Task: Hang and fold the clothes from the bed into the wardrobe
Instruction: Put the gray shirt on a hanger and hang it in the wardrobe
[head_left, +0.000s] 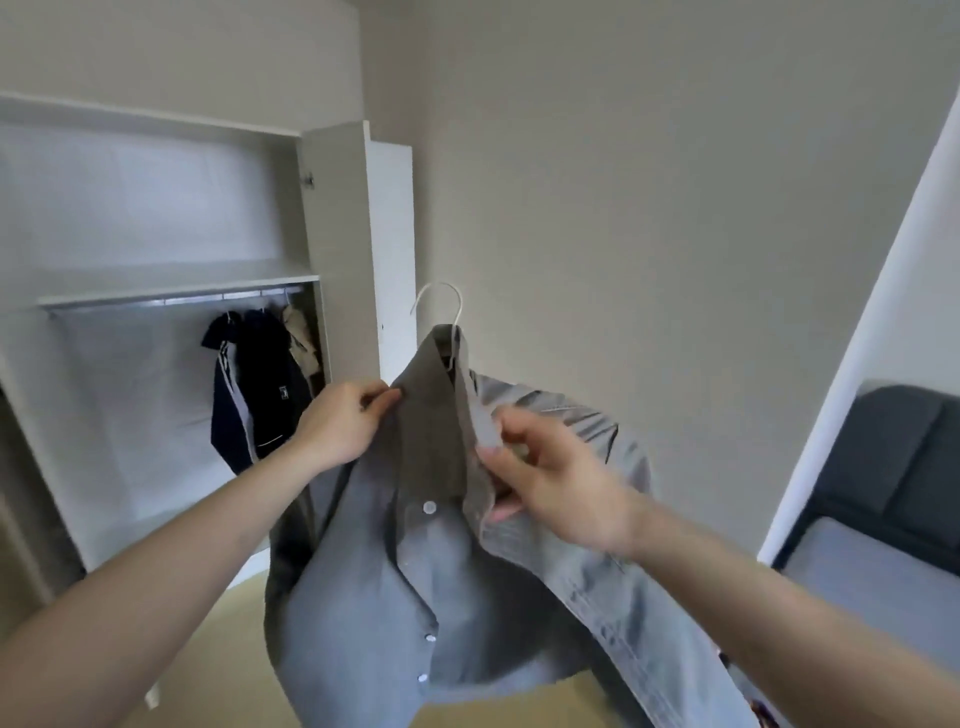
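Grey shirt (415, 561) on a white hanger (441, 301), held up between both hands before the open wardrobe (156, 280): left hand (337, 426) pinching the collar, right hand (550, 478) gripping the opposite front edge.

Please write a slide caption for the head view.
Both hands, left hand and right hand, hold grey shirt on white hanger.

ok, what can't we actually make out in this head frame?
- Hanger: only the hook shows; the grey shirt covers its shoulders.
- Shirt hem: cut off by the bottom edge.
- Right hand fingers: partly tucked in the shirt's placket.
- Beige garment on the wardrobe rail: mostly behind the dark jacket.
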